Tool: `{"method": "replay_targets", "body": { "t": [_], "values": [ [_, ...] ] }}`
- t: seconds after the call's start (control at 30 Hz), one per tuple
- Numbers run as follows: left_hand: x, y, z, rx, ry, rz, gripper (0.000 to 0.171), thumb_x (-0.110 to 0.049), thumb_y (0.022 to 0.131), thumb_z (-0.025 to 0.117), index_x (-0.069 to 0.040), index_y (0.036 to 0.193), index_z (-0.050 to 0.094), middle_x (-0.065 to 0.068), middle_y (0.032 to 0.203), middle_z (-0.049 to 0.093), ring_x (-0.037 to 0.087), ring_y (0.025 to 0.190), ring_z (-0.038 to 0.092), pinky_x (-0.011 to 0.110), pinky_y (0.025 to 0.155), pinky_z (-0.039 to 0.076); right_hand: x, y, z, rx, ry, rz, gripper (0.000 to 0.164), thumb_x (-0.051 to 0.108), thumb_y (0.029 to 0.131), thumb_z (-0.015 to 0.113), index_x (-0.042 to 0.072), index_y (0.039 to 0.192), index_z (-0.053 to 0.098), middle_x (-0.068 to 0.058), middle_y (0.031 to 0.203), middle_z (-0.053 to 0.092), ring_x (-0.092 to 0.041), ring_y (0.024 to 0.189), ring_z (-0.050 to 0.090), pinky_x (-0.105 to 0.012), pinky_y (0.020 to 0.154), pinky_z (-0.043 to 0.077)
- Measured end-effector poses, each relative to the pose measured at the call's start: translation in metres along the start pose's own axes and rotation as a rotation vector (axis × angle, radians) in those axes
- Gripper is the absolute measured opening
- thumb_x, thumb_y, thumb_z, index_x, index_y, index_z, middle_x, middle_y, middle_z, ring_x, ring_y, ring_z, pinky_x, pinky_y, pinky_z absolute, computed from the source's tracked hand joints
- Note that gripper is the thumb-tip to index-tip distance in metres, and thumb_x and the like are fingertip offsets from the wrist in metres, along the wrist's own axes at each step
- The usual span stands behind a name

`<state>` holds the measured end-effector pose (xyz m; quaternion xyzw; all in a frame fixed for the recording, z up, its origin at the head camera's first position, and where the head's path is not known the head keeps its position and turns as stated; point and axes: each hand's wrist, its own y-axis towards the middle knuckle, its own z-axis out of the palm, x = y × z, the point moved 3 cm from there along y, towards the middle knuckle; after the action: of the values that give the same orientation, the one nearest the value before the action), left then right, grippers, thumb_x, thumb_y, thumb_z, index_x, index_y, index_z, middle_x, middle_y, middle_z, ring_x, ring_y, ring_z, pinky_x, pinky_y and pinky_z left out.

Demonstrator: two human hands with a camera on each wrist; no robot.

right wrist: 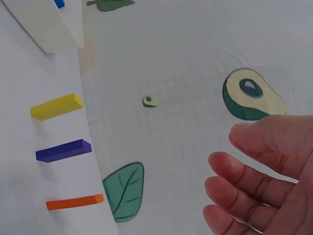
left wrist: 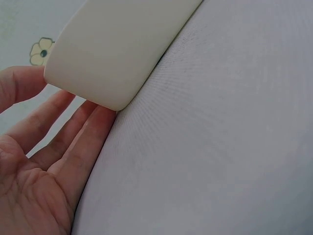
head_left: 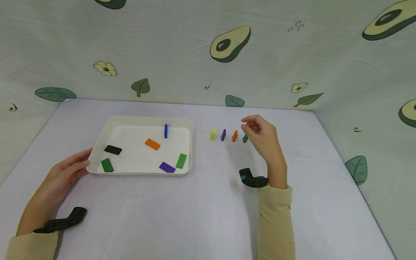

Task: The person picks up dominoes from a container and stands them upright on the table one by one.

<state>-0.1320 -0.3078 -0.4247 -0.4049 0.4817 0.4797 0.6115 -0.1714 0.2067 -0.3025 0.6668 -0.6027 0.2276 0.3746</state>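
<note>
In the head view my left hand [head_left: 66,175] touches the left end of a white tray [head_left: 139,173] with its fingertips. The left wrist view has those fingers, fairly straight, against the tray's outer wall [left wrist: 112,54]. My right hand [head_left: 261,135] hovers with loosely bent fingers and holds nothing. Just under it, a green domino [head_left: 245,138] stands partly covered by the hand. Left of that one, an orange domino [head_left: 235,136], a purple domino [head_left: 223,135] and a yellow domino [head_left: 212,134] stand upright in a spaced row. The right wrist view lacks the green one.
Inside the tray lie a black domino [head_left: 113,150], a green one [head_left: 107,165], an orange one [head_left: 152,144], a purple one [head_left: 167,167] and another green one [head_left: 181,161]. A blue domino [head_left: 166,131] stands upright there. Behind the table hangs an avocado-print cloth [head_left: 182,54].
</note>
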Motion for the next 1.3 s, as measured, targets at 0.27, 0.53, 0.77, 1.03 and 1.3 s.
{"method": "replay_targets", "body": {
  "t": [0.27,0.53,0.77,1.03,1.3],
  "values": [
    [0.0,-0.002,-0.001,-0.021,0.027,-0.015,0.039,-0.005,0.097,0.046,-0.016,0.134,0.051,-0.018,0.124,0.054,-0.006,0.104,0.058,0.01,0.081,0.049,0.015,0.0,0.016,0.06,0.006,-0.059,0.019,0.017,0.091,0.058,0.011,0.108,0.062,-0.005,0.093,0.06,-0.015,0.084,0.052,-0.02,0.073,0.045],
    [-0.002,-0.002,-0.001,-0.011,0.016,-0.013,0.039,-0.003,0.097,0.045,-0.016,0.133,0.052,-0.018,0.124,0.055,-0.004,0.103,0.059,0.01,0.081,0.05,0.026,-0.001,0.032,0.127,-0.007,-0.102,0.018,0.016,0.091,0.056,0.011,0.108,0.062,-0.004,0.092,0.059,-0.017,0.082,0.053,-0.029,0.074,0.047],
    [-0.001,-0.002,-0.002,-0.013,0.019,-0.014,0.039,-0.004,0.097,0.045,-0.016,0.133,0.052,-0.018,0.124,0.055,-0.005,0.103,0.059,0.01,0.081,0.05,0.034,-0.003,0.046,0.183,-0.018,-0.109,0.02,0.016,0.091,0.055,0.009,0.108,0.062,-0.003,0.092,0.058,-0.017,0.085,0.053,-0.03,0.077,0.048],
    [-0.001,-0.002,-0.002,-0.013,0.01,-0.02,0.039,-0.004,0.097,0.045,-0.015,0.134,0.051,-0.017,0.126,0.053,-0.006,0.106,0.057,0.01,0.082,0.049,0.045,-0.007,0.063,0.253,-0.06,-0.142,0.021,0.016,0.09,0.059,0.009,0.11,0.061,-0.002,0.096,0.058,-0.016,0.089,0.054,-0.032,0.082,0.049],
    [0.0,-0.003,-0.003,-0.021,0.024,-0.022,0.039,-0.005,0.097,0.045,-0.017,0.133,0.052,-0.019,0.124,0.054,-0.007,0.104,0.057,0.009,0.081,0.049,0.054,-0.012,0.08,0.306,-0.107,-0.15,0.022,0.016,0.089,0.061,0.01,0.11,0.061,0.0,0.102,0.059,-0.019,0.096,0.054,-0.03,0.083,0.05]
  ]
}}
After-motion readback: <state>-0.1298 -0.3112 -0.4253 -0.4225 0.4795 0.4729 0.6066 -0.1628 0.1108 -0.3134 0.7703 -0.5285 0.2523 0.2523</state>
